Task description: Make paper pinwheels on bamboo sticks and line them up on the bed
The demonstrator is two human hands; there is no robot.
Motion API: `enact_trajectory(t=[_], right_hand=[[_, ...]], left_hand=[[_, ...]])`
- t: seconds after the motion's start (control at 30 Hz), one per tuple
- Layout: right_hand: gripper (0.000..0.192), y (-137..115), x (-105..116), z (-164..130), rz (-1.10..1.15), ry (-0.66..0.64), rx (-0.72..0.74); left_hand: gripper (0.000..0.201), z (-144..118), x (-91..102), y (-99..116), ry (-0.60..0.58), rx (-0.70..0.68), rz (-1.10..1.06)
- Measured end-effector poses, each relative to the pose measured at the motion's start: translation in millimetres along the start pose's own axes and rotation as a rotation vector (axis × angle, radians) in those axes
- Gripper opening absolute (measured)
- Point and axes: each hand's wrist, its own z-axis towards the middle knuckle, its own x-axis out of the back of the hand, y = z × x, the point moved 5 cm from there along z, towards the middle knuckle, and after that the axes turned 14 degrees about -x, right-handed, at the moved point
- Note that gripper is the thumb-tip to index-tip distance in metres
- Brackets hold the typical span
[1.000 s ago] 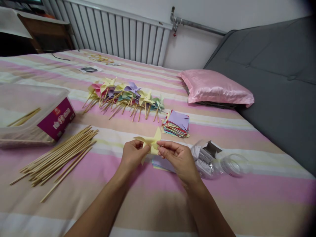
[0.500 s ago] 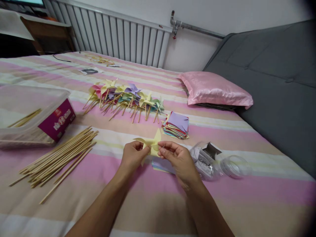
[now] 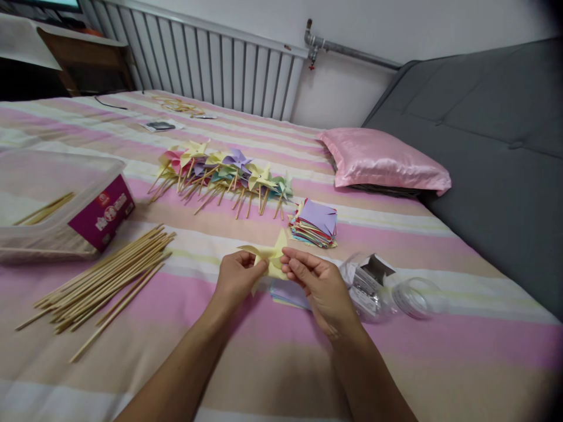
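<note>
Striped bedding in pink, cream and tan is carrying all the materials, with a radiator and grey headboard behind. Both hands are working near the bed's front edge, holding a yellow paper pinwheel just above the bedding. It is judged very light, thin and easily creased, best held at the centre where the folded points are meeting. The left hand is pinching its left side in a closed grip; the right hand is pinching the centre with fingertips closed. Bamboo sticks are lying toward the left edge.
</note>
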Motion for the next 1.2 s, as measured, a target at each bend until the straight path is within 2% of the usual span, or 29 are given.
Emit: enact_trajectory(t=[0.23, 0.4, 0.53, 0.7, 0.9, 1.07, 1.2], right_hand=[[0.022, -2.0, -2.9, -2.2, 0.022, -0.032, 0.0], [0.02, -0.5, -3.5, -2.4, 0.161, -0.063, -0.117], [0.02, 0.3, -0.5, -0.4, 0.269, -0.035, -0.16], [0.019, -5.8, 1.0, -2.2, 0.359, -0.082, -0.095], [0.042, -11.0, 1.6, -8.6, 0.348, -0.041, -0.058], [0.032, -14.4, 3.9, -9.7, 0.283, 0.038, 0.015], [0.019, -21.0, 10.9, -11.0, 0.192, 0.129, 0.126]], left_hand=[[0.022, 0.2, 0.2, 2.1, 0.0, -0.013, 0.012], [0.024, 0.3, -0.8, 1.9, -0.005, -0.008, 0.021], [0.022, 0.7, -1.3, 3.3, 0.006, -0.007, -0.004], [0.021, 1.0, 0.0, -1.7, -0.01, 0.014, 0.041], [0.021, 2.8, 2.5, -8.7, 0.009, -0.01, 0.057], [0.021, 3.2, 1.9, -8.3, 0.013, 0.023, 0.031], [0.02, 2.4, 2.2, -6.5, 0.013, 0.028, 0.031]])
